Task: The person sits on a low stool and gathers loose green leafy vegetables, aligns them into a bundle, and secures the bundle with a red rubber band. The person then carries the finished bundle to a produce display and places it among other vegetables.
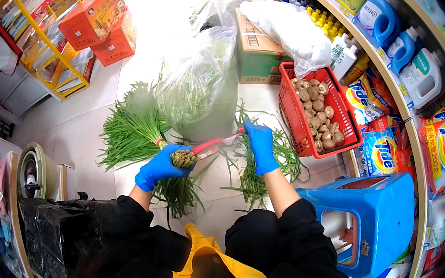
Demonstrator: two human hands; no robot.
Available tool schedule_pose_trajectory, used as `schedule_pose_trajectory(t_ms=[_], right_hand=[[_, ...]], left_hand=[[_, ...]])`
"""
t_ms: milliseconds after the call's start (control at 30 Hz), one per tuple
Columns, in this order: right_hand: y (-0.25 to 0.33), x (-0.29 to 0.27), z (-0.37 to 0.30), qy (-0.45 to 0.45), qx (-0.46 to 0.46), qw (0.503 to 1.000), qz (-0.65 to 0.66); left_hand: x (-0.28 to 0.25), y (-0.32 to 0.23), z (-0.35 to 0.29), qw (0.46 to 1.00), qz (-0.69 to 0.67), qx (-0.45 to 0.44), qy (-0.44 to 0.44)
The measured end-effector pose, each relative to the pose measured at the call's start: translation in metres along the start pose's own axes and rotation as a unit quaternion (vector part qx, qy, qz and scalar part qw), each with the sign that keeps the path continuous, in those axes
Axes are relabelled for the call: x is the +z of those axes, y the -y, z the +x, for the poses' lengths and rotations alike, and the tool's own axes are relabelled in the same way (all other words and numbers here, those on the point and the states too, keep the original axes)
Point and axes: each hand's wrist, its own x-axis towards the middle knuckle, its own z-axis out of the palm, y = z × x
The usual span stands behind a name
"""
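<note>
Both hands wear blue gloves. My left hand (158,170) is closed around a bunch of chives (183,159), stem ends up and green leaves hanging below the fist. A strip of red tape (209,146) stretches from that bunch toward my right hand (260,146), whose fingers pinch its far end. Beyond my left hand a larger pile of chives (134,122) lies on the floor, with a red band around part of it. Loose green leaves (256,183) lie scattered under and beside my right hand. A clear plastic bag (197,75) of greens stands just beyond both hands.
A red basket (318,148) of mushrooms (315,107) and a cardboard box (265,61) stand to the right. Nearer is a blue plastic stool (385,214) beside detergent shelves (419,146). A black bag (64,230) sits at the left; orange boxes (95,18) stand farther off.
</note>
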Motion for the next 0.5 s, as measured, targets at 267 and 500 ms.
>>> schedule_pose_trajectory(t_ms=[267, 500], right_hand=[[0.078, 0.017, -0.046, -0.002, -0.474, 0.846, -0.243], [0.114, -0.023, -0.036, -0.224, -0.429, 0.838, -0.252]], left_hand=[[0.018, -0.041, -0.005, 0.990, 0.143, -0.020, -0.010], [0.006, -0.020, -0.014, 0.981, 0.192, -0.009, -0.020]])
